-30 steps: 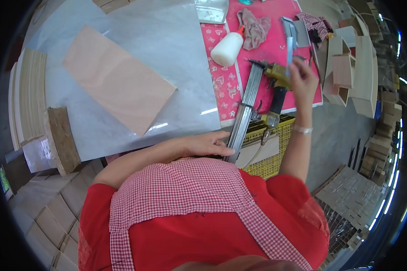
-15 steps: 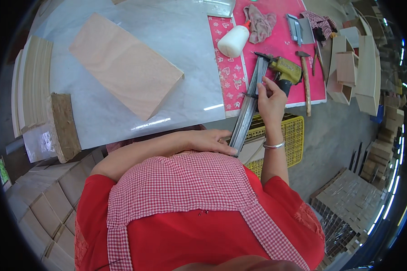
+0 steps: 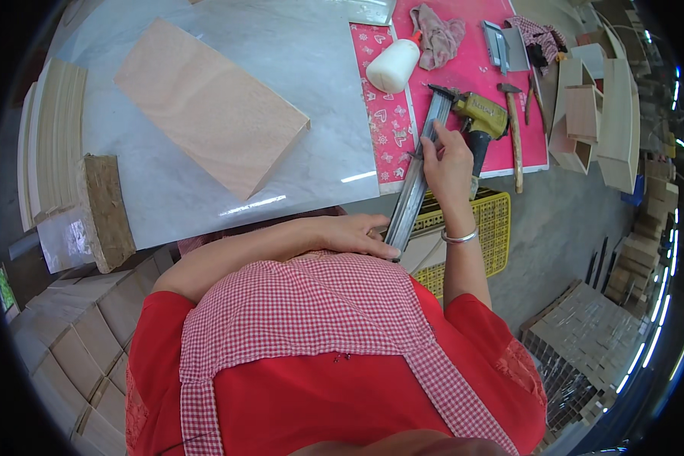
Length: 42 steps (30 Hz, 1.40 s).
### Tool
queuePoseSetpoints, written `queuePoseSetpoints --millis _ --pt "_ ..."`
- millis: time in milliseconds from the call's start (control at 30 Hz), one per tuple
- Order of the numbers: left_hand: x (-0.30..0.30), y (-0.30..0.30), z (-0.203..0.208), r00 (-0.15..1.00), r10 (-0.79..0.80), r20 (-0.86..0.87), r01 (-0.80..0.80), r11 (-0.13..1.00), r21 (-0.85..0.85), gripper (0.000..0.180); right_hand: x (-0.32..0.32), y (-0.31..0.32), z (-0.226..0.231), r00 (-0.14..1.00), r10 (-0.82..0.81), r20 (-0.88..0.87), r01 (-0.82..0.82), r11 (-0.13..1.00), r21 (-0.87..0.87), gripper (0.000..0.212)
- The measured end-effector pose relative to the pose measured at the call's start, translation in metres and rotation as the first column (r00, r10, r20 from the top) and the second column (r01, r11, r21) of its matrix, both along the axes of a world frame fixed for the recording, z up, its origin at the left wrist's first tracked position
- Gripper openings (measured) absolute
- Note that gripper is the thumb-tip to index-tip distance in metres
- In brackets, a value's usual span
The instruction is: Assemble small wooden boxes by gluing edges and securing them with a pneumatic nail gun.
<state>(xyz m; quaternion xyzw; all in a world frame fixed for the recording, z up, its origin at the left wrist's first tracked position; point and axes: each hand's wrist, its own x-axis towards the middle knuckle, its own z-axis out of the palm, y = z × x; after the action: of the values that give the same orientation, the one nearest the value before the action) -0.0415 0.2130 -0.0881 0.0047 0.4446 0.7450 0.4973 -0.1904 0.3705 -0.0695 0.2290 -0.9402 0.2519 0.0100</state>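
A yellow and black nail gun (image 3: 482, 115) lies on its side at the edge of the pink tabletop, its long metal magazine (image 3: 416, 186) slanting down toward my body. My left hand (image 3: 355, 234) grips the near end of that magazine, close against my apron. Farther up the rail, my right hand (image 3: 450, 163) has its thumb and index finger bent onto the metal. Whether a small strip sits between those fingertips is too fine to make out. Left of the gun, a plain wooden box-like block (image 3: 213, 106) lies on the pale tabletop.
A white bottle (image 3: 394, 67) with a red tip, a rag (image 3: 438, 34) and a hammer (image 3: 514, 129) lie around the gun. Below is a yellow plastic crate (image 3: 497, 228). Stacked boards (image 3: 57, 137) stand at left; wooden boxes (image 3: 618, 125) are at right.
My right hand has slid slightly down and left along the magazine, its fingers now lower onto the rail. My left hand and the nail gun stay nearly where they were.
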Motion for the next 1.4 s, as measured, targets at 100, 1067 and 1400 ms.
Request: queuePoseSetpoints --millis 100,1067,1400 --pt "-0.001 0.000 0.005 1.000 -0.015 0.007 0.015 1.000 0.017 0.084 0.001 -0.002 0.002 0.999 0.032 -0.041 -0.030 0.998 0.054 0.040" --pt "0.002 -0.031 0.050 0.207 -0.273 -0.939 -0.729 0.597 -0.335 0.039 0.041 0.044 0.034 0.872 -0.111 0.476 0.376 0.774 -0.509 0.032" --pt "0.015 -0.057 0.079 -0.011 -0.337 -0.941 -0.874 0.460 -0.155 0.021 0.100 0.012 0.120 0.979 -0.177 0.102 0.188 0.592 -0.784 0.025"
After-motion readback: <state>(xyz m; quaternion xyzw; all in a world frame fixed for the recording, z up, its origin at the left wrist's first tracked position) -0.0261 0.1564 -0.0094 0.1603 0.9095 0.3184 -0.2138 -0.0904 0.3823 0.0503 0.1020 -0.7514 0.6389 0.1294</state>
